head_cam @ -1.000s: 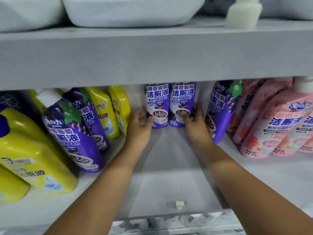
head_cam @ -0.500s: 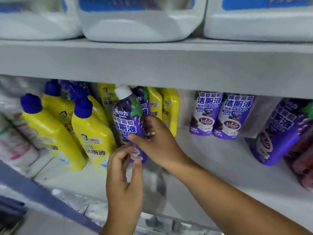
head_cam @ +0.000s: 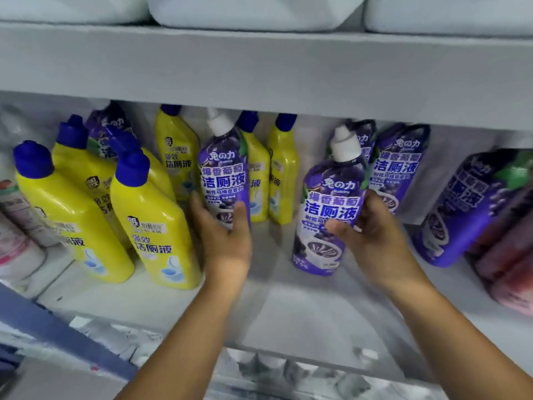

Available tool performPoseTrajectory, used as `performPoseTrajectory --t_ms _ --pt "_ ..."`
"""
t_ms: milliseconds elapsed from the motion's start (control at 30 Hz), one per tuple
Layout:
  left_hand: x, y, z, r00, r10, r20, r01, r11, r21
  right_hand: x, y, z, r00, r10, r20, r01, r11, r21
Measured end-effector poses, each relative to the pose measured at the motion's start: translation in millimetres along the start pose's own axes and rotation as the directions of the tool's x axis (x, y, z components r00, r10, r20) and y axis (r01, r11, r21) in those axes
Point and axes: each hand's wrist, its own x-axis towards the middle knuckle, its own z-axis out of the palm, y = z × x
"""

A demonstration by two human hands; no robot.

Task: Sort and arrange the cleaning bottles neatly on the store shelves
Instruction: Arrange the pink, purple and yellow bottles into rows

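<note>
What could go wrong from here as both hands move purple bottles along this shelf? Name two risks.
1. The left hand grips a purple bottle wedged among yellow bottles; pulling it out might topple them.
2. The right hand holds another purple bottle tilted near the shelf's front; it could slip off.

Purple bottle [head_cam: 328, 209] reads 洁厕液; yellow bottle [head_cam: 155, 226] 强效洁厕液

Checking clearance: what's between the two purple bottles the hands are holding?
Two yellow bottles stand farther back in the gap between the left-held purple bottle and right-held purple bottle; bare shelf in front. Head view.
</note>
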Motion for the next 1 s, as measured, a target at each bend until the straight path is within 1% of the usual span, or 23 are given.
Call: performPoseTrajectory --t_ms 33,67,100,167,233,300,367,433,533,600,667,733,800,900,1000 --pt "9 -4 4 0.999 -0.045 -0.014 0.045 0.999 0.018 -4 1 -10 0.999 0.004 -0.036 -0.003 1.0 0.015" --pt "15 -7 6 0.998 -0.061 -0.02 0.062 0.996 0.061 -7 3 -20 0.998 0.001 -0.07 0.0 1.0 0.015" --pt "19 -9 7 0.999 -0.049 -0.014 0.05 0.993 0.102 -9 4 -29 0.995 -0.002 -0.101 0.003 1.0 0.009" --pt "16 -5 7 1.0 -0.005 0.013 0.004 0.992 0.123 -13 6 -46 0.989 -0.013 -0.15 0.012 1.0 -0.006" --pt "8 2 7 0.999 0.02 0.047 -0.024 0.996 0.09 -14 9 -62 0.98 -0.022 -0.198 0.017 1.0 -0.025" --pt "-1 10 9 0.996 0.002 0.089 -0.006 0.999 0.048 -14 11 -73 0.971 -0.022 -0.238 0.015 0.999 -0.033" --pt "-13 17 17 0.985 -0.008 0.172 0.009 1.0 -0.007 -10 10 -82 0.961 -0.035 -0.274 0.028 0.999 -0.03" --pt "-19 20 32 0.954 -0.004 0.301 0.023 0.998 -0.061 0 9 -88 0.957 -0.047 -0.287 0.041 0.999 -0.027" --pt "-26 22 62 0.866 0.033 0.499 0.003 0.997 -0.071 18 10 -94 0.957 -0.04 -0.287 0.035 0.999 -0.022" --pt "-30 23 81 0.812 0.056 0.581 0.012 0.994 -0.113 26 15 -95 0.957 -0.035 -0.287 0.028 0.999 -0.028" --pt "-31 23 96 0.784 0.074 0.616 0.017 0.99 -0.141 30 22 -94 0.961 -0.023 -0.276 0.014 0.999 -0.034" --pt "-29 24 107 0.763 0.069 0.643 0.021 0.991 -0.131 32 27 -95 0.961 -0.012 -0.278 0.003 1.0 -0.031" --pt "-26 22 113 0.76 0.061 0.647 0.005 0.995 -0.1 35 30 -96 0.961 -0.01 -0.278 -0.007 0.998 -0.061" --pt "-26 18 115 0.766 0.082 0.637 -0.072 0.997 -0.041 39 33 -97 0.958 -0.031 -0.285 0.0 0.994 -0.107" --pt "-25 16 116 0.77 0.084 0.632 -0.084 0.996 -0.03 40 36 -95 0.944 -0.084 -0.318 0.032 0.986 -0.165"
